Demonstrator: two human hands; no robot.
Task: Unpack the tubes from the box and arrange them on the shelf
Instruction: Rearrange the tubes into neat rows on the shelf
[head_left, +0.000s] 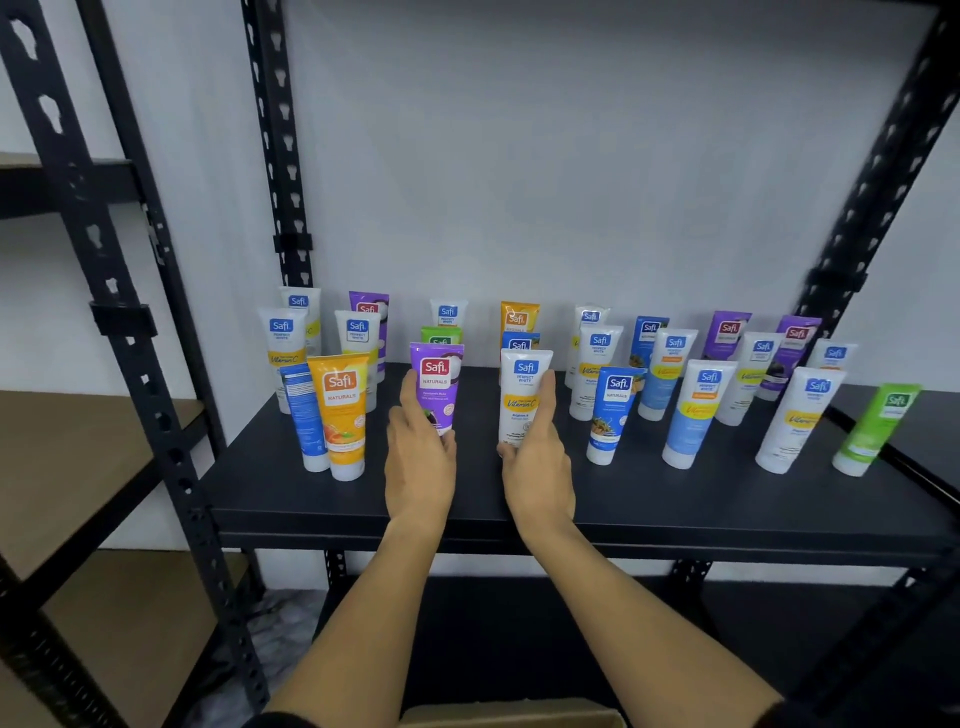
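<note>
Head view looks down on a dark shelf in a black metal rack, with 2 bare forearms reaching in from below. Left hand grips a purple tube near the middle of the shelf's front half, thumb on the tube's left side and fingers curled round its lower part; the tube stands cap down, close to upright. Right hand holds a white tube just beside it, thumb against the tube's right edge and fingers wrapped under the cap end; this tube also stands cap down. The 2 held tubes stand near each other but apart. Toward the shelf's left edge an orange tube leans against a blue tube, touching it. Behind the hands, rows of other tubes run back to the rear edge against the white wall. Toward the right edge stand a dark blue tube, several white and pale blue tubes, and a green tube tilted at the front right corner. A cardboard box shows only its top rim at the bottom of the view, below the shelf's front edge.
</note>
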